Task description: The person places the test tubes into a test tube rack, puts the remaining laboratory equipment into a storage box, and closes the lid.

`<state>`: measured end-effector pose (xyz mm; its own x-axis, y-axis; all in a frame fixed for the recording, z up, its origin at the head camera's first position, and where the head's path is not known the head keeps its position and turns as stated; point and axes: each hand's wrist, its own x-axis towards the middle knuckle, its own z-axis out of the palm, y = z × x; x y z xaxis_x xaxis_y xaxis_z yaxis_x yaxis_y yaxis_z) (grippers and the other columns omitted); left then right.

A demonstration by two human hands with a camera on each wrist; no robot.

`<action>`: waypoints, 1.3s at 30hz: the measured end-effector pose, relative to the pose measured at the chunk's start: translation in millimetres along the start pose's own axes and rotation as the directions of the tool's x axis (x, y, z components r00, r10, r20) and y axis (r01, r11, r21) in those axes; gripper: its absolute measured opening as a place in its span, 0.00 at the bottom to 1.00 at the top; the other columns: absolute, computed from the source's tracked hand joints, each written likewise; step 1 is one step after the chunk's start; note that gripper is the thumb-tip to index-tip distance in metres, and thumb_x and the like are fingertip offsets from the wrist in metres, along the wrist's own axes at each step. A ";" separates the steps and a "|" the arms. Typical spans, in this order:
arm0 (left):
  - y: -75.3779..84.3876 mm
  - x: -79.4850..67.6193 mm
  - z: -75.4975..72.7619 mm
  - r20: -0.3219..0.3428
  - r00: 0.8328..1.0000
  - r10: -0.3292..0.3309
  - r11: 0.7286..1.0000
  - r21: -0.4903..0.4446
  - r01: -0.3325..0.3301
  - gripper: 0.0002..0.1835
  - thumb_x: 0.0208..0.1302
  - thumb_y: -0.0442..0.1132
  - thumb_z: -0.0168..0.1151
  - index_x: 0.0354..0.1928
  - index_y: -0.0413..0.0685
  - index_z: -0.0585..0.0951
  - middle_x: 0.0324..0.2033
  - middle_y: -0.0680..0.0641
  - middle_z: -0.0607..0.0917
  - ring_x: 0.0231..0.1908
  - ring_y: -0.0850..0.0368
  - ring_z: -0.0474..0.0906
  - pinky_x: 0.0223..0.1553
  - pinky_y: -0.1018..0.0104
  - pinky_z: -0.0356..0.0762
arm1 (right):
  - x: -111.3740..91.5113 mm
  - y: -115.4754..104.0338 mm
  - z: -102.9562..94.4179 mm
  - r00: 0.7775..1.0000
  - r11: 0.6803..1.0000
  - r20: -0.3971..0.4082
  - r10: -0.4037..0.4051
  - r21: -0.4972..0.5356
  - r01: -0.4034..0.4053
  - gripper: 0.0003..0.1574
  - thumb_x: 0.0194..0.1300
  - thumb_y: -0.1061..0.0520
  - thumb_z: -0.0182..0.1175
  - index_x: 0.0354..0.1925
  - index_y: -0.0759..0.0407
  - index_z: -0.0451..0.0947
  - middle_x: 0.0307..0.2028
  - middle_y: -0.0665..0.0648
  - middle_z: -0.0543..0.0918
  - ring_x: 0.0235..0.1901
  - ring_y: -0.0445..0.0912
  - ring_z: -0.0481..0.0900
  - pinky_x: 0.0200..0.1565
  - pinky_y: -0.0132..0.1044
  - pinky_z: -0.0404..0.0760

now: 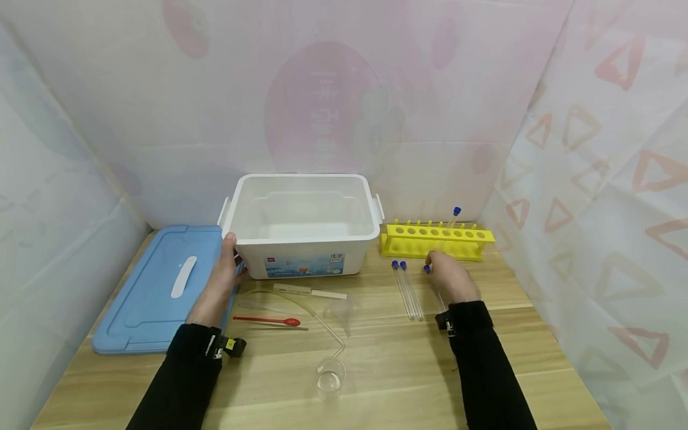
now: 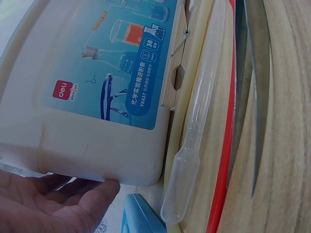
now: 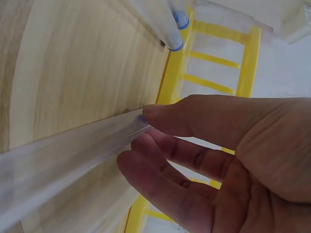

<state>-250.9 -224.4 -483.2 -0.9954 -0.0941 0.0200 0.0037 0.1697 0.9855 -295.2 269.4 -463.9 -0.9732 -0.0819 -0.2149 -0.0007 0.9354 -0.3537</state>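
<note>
My left hand (image 1: 216, 285) rests against the left end of a white plastic box (image 1: 307, 257), its fingertips touching the wall near the front corner. The left wrist view shows that hand (image 2: 58, 201) beside the box's blue label (image 2: 121, 58). With thumb and fingers, my right hand (image 1: 454, 278) pinches a clear test tube (image 3: 82, 155) by its blue-stoppered end, just in front of a yellow test tube rack (image 1: 438, 242). Two more stoppered test tubes (image 1: 407, 291) lie side by side to the left of this hand. Another stoppered tube (image 1: 450, 222) stands in the rack.
A blue lid (image 1: 141, 310) with a white handle lies at the left. Before the box are a plastic dropper (image 2: 187, 170), a red spoon (image 1: 269, 321), metal tweezers (image 2: 257, 73), bent tubing (image 1: 325, 325), a clear funnel (image 1: 341, 310) and a small beaker (image 1: 329, 377). Patterned sheets (image 1: 322, 107) enclose the table.
</note>
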 end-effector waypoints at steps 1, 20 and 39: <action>0.0 0.1 0.0 0.001 1.000 0.002 1.000 -0.001 -0.002 0.45 0.74 0.75 0.27 0.85 0.61 0.43 0.82 0.39 0.44 0.79 0.38 0.43 0.71 0.30 0.52 | 0.9 -0.2 0.6 1.000 1.000 0.003 -0.005 0.000 0.005 0.22 0.72 0.66 0.58 0.62 0.65 0.74 0.55 0.64 0.82 0.49 0.55 0.79 0.51 0.54 0.81; 0.7 0.9 -0.8 0.000 1.000 -0.021 1.000 0.002 0.021 0.48 0.73 0.77 0.26 0.85 0.59 0.42 0.82 0.38 0.43 0.79 0.37 0.43 0.72 0.31 0.52 | 5.8 -3.7 -3.8 0.999 0.997 0.028 -0.036 0.070 0.034 0.27 0.71 0.66 0.59 0.66 0.62 0.70 0.47 0.62 0.82 0.39 0.53 0.78 0.40 0.46 0.80; -0.8 1.2 -1.0 0.011 1.000 -0.008 1.000 0.006 0.008 0.46 0.75 0.75 0.26 0.85 0.59 0.42 0.82 0.37 0.43 0.79 0.37 0.42 0.73 0.32 0.50 | -0.7 -11.0 -23.5 0.950 0.966 -0.238 -0.204 0.110 0.235 0.26 0.70 0.66 0.59 0.64 0.60 0.69 0.43 0.60 0.75 0.37 0.53 0.73 0.36 0.45 0.75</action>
<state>-252.0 -225.6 -483.8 -0.9963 -0.0849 0.0105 -0.0045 0.1747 0.9846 -299.9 267.3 -438.4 -0.9788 -0.1866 0.0847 -0.2039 0.8462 -0.4924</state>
